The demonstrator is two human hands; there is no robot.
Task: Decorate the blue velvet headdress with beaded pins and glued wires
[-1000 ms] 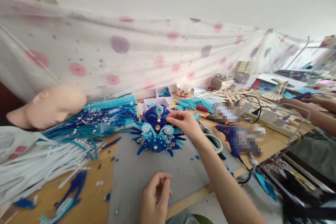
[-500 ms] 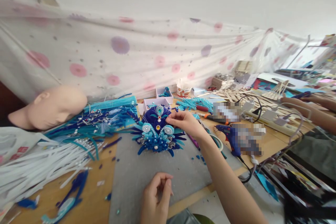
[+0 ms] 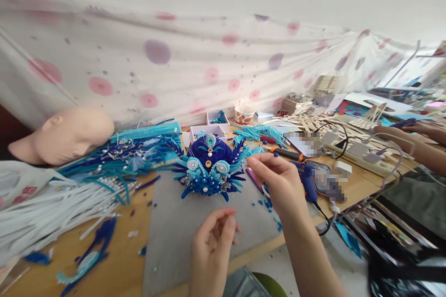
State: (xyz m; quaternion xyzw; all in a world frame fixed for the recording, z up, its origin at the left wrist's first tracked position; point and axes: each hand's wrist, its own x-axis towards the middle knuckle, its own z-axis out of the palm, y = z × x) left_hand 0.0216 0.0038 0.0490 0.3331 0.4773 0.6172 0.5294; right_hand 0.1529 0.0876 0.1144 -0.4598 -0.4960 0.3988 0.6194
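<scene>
A blue headdress (image 3: 209,167) stands on the grey mat (image 3: 188,227). It has a dark velvet back, light blue petals, pearls, two round white bead pieces and an amber gem. To the right of it and apart from it, my right hand (image 3: 275,178) is raised with thumb and fingertips pinched together. Whatever lies in that pinch, if anything, is too small to make out. Closer to me, my left hand (image 3: 213,246) hovers over the front of the mat, fingers curled in and thumb near the forefinger. Nothing shows in it.
A glue gun (image 3: 306,178), a phone (image 3: 324,178) and a power strip (image 3: 372,162) with cables lie at right. At left are a mannequin head (image 3: 69,134), blue strips (image 3: 146,134) and white strips (image 3: 45,222). Another person's arm (image 3: 407,141) reaches in far right.
My right hand has left the top of the headdress and moved right and towards me, still pinched. My left hand has risen slightly. The view has shifted a little.
</scene>
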